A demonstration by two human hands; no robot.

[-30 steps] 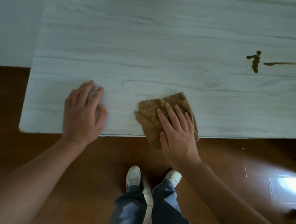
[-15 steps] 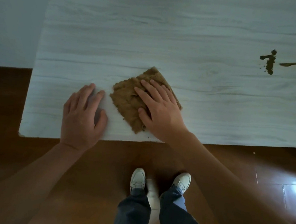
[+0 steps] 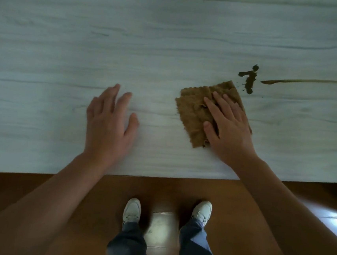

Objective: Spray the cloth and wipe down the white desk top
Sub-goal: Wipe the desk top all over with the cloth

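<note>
The right hand (image 3: 228, 129) presses flat, fingers straight, on the brown cloth (image 3: 195, 113), which lies on the white desk (image 3: 110, 39) just beside a dark stain (image 3: 249, 79). The left hand (image 3: 108, 121) rests spread on the desk, apart from the cloth.

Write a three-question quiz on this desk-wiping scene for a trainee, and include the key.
1. True or false: the left hand lies on the brown cloth.
2. Where is the dark stain on the white desk top? A) under the cloth B) just beyond the cloth's far right corner C) beside the left hand
3. Fill in: the cloth is pressed down by the ___ hand.

Key
1. False: it is apart from the cloth, to its left.
2. B.
3. Right: the right hand lies on the cloth with straight fingers.
</note>
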